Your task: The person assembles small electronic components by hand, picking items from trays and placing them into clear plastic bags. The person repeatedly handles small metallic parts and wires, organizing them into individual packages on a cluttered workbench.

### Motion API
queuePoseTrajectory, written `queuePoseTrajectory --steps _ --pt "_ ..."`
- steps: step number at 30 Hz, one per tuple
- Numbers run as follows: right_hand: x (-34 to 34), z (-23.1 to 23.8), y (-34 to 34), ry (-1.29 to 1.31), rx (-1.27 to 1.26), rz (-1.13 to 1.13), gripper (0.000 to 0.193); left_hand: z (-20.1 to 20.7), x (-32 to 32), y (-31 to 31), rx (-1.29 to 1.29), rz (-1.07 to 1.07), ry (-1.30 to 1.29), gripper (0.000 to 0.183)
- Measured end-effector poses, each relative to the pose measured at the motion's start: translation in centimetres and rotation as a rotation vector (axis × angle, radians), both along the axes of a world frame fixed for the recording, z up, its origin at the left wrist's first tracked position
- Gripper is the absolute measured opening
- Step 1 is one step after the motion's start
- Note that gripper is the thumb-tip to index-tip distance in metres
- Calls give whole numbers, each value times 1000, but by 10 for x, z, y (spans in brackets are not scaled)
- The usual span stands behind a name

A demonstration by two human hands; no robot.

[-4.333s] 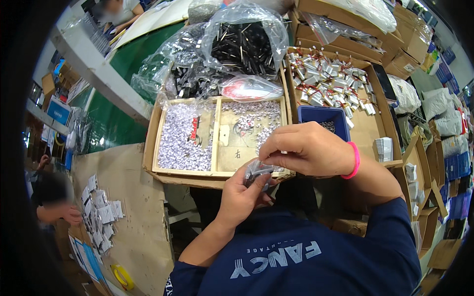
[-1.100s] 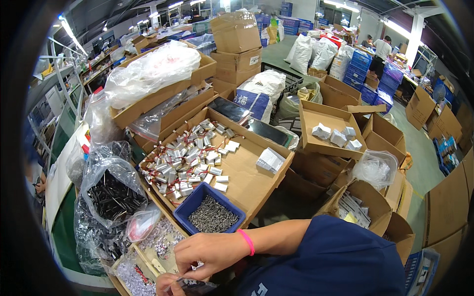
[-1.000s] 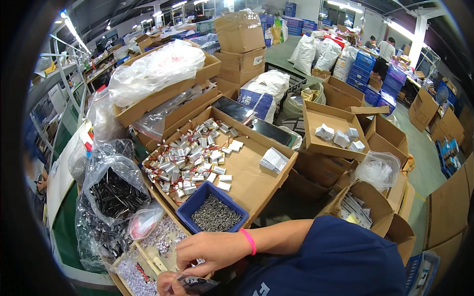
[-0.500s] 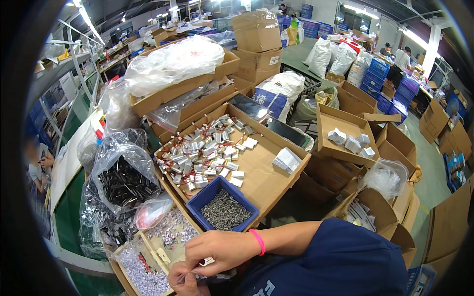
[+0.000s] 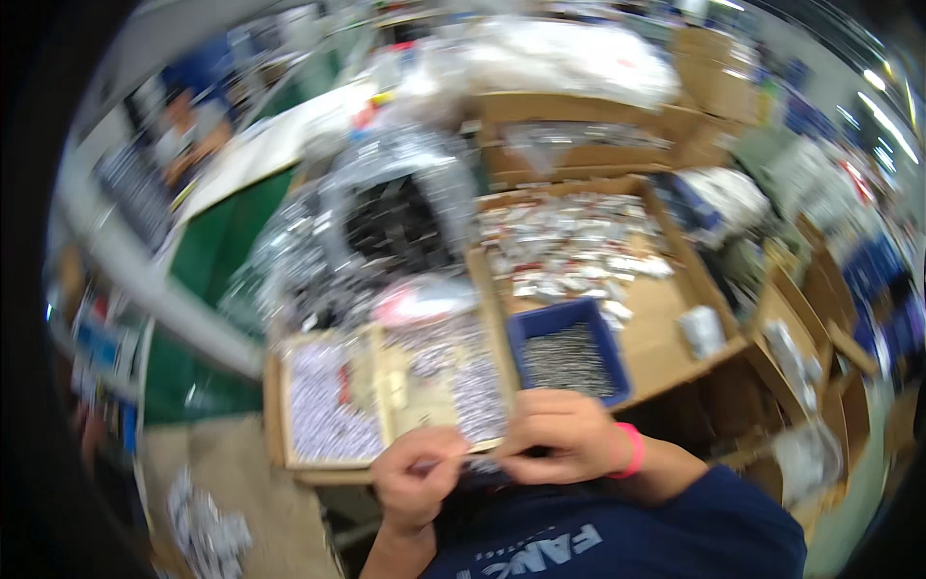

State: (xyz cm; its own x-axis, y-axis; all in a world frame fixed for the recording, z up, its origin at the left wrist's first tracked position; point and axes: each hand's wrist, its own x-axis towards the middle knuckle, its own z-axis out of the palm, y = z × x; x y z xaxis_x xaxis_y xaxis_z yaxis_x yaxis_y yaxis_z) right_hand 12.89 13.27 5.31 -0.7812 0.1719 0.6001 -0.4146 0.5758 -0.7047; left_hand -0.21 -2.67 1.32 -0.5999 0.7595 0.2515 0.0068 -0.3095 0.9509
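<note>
A small dark item (image 5: 482, 470), blurred, is grasped between the left hand (image 5: 415, 478) and the right hand (image 5: 567, 436) at the near edge of a divided wooden tray (image 5: 422, 407). A blue bin (image 5: 611, 349) of small grey parts (image 5: 564, 360) is located just beyond the right hand.

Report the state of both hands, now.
Left hand: closed, fingers pinching one side of a small, blurred plastic packet.
Right hand: closed, fingers at the packet's other side.
</note>
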Motion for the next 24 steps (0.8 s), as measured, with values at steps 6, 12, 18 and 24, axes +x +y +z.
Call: queuePoseTrajectory --steps 6,12,18,24 --pt "-4 -9 -6 10 39 -98 15 2 -5 -18 -92 -82 -154 14" --pt "-4 -18 -11 -26 -22 -88 13 1 -5 -25 70 -103 -377 16" --pt "-16 -9 -20 -176 -77 2 9 15 -16 -56 -91 61 -228 12" --pt "-28 6 -27 -202 70 -32 11 25 -71 -147 -124 705 -49 13"
